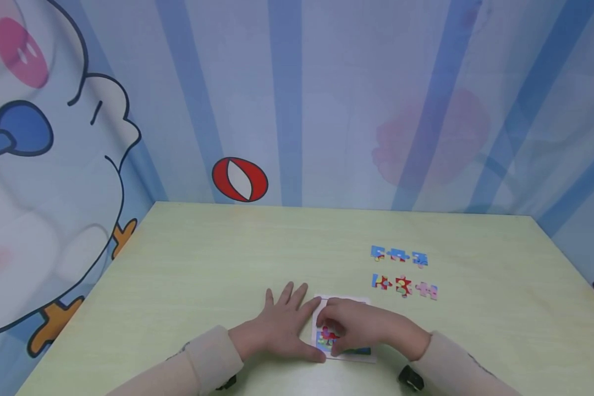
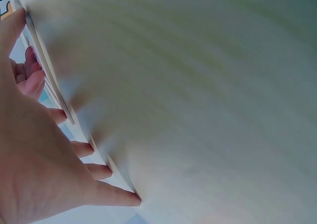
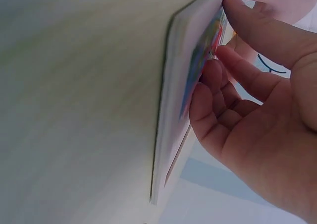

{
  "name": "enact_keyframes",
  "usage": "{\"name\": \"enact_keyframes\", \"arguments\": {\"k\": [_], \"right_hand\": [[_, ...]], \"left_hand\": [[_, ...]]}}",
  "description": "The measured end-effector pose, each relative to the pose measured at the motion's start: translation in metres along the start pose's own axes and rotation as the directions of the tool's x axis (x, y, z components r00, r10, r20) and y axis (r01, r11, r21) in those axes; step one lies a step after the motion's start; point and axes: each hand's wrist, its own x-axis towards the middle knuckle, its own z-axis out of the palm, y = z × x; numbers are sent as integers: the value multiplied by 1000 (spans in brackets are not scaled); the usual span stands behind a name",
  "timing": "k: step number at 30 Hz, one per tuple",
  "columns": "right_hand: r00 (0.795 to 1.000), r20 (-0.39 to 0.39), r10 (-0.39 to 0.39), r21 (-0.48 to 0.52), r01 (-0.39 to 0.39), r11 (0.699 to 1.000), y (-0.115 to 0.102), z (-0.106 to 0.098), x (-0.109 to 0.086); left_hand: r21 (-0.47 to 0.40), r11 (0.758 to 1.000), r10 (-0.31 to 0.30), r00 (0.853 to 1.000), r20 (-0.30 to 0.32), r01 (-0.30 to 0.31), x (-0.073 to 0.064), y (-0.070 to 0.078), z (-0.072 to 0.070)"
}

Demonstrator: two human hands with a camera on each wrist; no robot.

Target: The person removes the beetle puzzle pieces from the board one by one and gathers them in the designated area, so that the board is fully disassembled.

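Observation:
In the head view a white-bordered jigsaw puzzle board (image 1: 344, 358) lies flat near the table's front edge, with colourful picture along its lower part. My left hand (image 1: 283, 329) rests at its left with fingers spread on the table. The left thumb and index finger touch the board's left edge. Over the board, my right hand (image 1: 361, 327) has curled fingers, and its thumb and index finger touch the picture, standing apart. In the right wrist view the fingertips (image 3: 223, 48) meet the picture beside something red; whether they grip a puzzle piece is hidden. The hand covers much of the board.
Several loose puzzle pieces lie in two rows right of and beyond the board: a mostly blue back row (image 1: 398, 254) and a red and pink front row (image 1: 403, 286). The pale table (image 1: 218, 247) meets a blue striped wall (image 1: 326, 110) printed with cartoon figures.

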Motion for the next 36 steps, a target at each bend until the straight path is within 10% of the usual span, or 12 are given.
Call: {"name": "enact_keyframes", "arguments": {"k": [36], "right_hand": [[999, -29, 40, 98, -36, 995, -3, 3, 3]], "left_hand": [[-24, 1000, 4, 1000, -1, -4, -1, 0, -1]]}}
